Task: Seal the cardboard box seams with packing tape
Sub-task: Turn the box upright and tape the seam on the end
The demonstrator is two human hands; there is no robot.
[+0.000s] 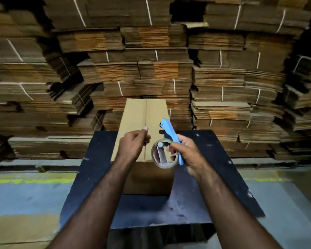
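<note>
Right now, from the head view, I have the tall brown cardboard box [142, 121] standing on the dark square worktable [97, 164], its top flaps closed with the centre seam [146, 114] running away from me, and no tape on that seam that I can make out. My right hand [187, 151] has its fingers curled round the blue plastic tape dispenser [171, 135], with the roll of clear packing tape [162, 153] hanging on it just over the near edge of the box. My left hand [133, 144] is held just beside the roll, thumb and fingers drawn together as if pinching the free tape end (clear film is too thin to show here, so I cannot tell whether anything is actually between them).

Behind the table are strapped stacks of flattened brown cartons [151, 51], and the grey floor [25, 194] has a yellow painted line [25, 180].

I judge the box light and probably empty, so it could slide or tip under the dispenser's pull; a steadying hand on the top face near the seam would suit. The tape itself is limp and clings to itself, so I would keep the end taut and hold the dispenser by its handle.
</note>
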